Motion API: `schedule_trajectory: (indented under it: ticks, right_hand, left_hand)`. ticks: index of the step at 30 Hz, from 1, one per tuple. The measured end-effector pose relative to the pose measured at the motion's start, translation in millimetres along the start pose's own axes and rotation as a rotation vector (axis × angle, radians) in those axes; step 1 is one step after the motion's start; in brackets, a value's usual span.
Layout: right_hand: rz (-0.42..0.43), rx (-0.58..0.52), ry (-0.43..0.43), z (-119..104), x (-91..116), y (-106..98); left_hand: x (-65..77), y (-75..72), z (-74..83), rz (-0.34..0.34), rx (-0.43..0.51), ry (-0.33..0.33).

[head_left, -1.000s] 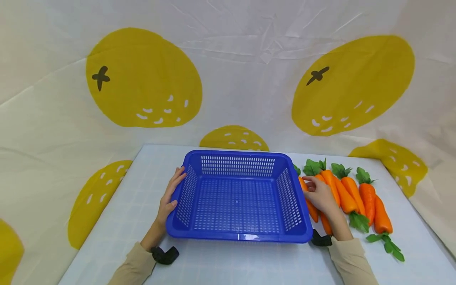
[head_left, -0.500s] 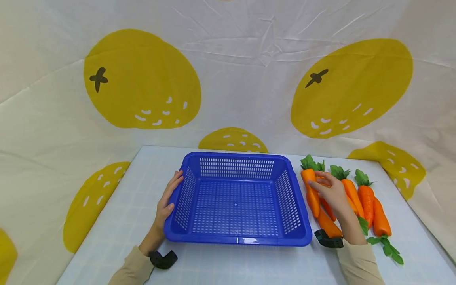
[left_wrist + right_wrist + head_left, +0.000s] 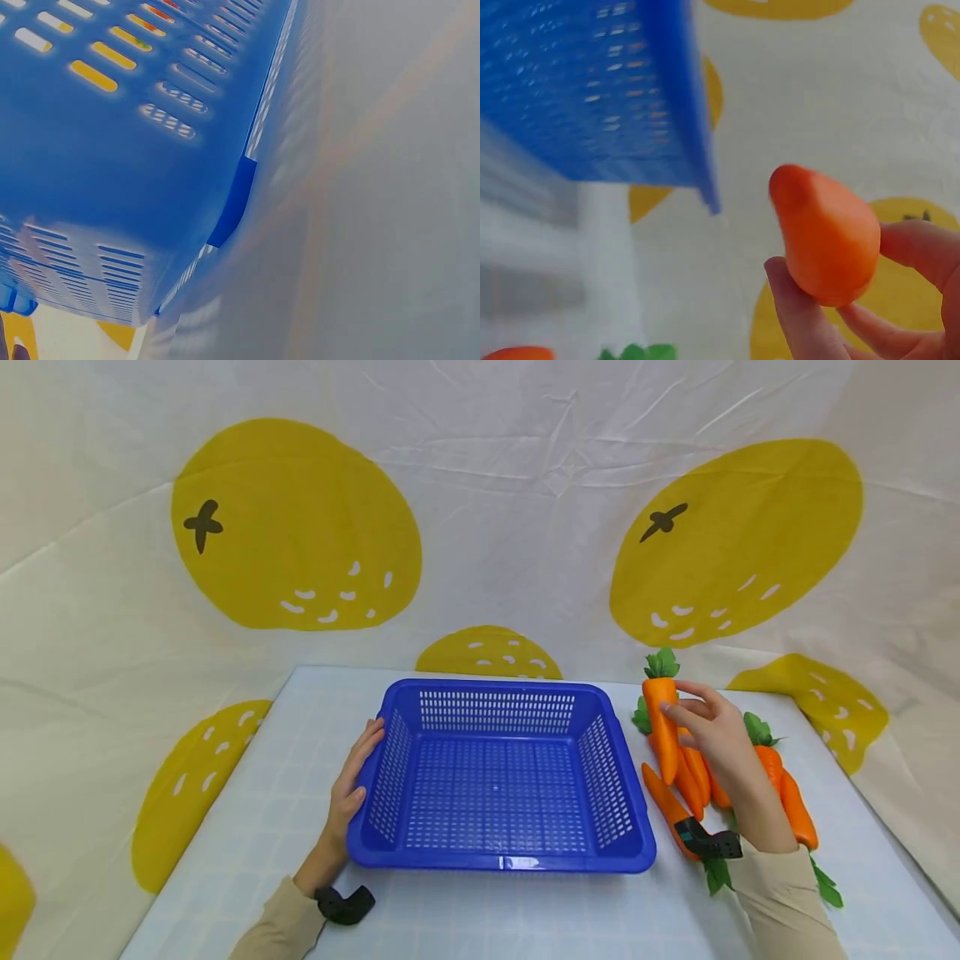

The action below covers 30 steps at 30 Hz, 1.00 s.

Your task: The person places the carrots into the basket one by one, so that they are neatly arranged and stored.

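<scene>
Near the basket's right back corner, my right hand (image 3: 716, 735) pinches an orange carrot (image 3: 663, 731) between thumb and fingers. That carrot is raised above the others, leafy top up and tip down. In the right wrist view, the carrot (image 3: 829, 236) points its tip toward the camera. My left hand (image 3: 351, 785) rests with fairly straight fingers along the left outer side of a blue plastic basket (image 3: 495, 862). No carrots lie inside the basket. The left wrist view shows the slotted wall of the basket (image 3: 97, 180); the hand hardly shows there.
Several carrots (image 3: 797, 810) with green leaves lie right of the basket, partly under my right arm. One loose carrot (image 3: 663, 802) lies close to the basket's right side. A white table (image 3: 457, 914) carries everything, and a fruit-patterned cloth (image 3: 517, 552) hangs behind.
My right hand has taken hold of a carrot from the pile and lifted it up. Neighbouring carrots have shifted. The basket and my left hand stay nearly in place.
</scene>
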State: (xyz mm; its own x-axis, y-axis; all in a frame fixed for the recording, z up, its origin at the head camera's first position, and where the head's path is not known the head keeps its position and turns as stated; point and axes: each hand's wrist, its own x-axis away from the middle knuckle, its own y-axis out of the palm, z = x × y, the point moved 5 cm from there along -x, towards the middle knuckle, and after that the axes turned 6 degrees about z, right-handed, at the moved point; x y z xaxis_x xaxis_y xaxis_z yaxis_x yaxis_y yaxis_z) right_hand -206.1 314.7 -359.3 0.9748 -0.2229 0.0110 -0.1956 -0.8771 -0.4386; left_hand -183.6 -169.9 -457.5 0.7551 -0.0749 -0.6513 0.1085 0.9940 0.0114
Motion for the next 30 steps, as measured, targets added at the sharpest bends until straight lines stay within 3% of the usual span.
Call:
schedule_trajectory:
  ticks: [5,12,21,30]
  right_hand:
    - [-0.013,-0.07,-0.03,-25,-2,5]
    - [-0.089,-0.308,-0.075,-61,-3,28]
    - [-0.208,-0.37,-0.104,-97,-5,75]
    - [-0.353,-0.436,-0.111,-116,-10,136]
  left_hand:
    - [0.2,0.4,-0.6,-0.008,0.009,0.011]
    - [0.4,0.9,-2.1,-0.015,0.008,0.007]
    - [1.2,-1.5,0.2,-0.008,0.008,0.024]
    - [0.5,-0.9,-0.8,-0.008,-0.007,0.01]
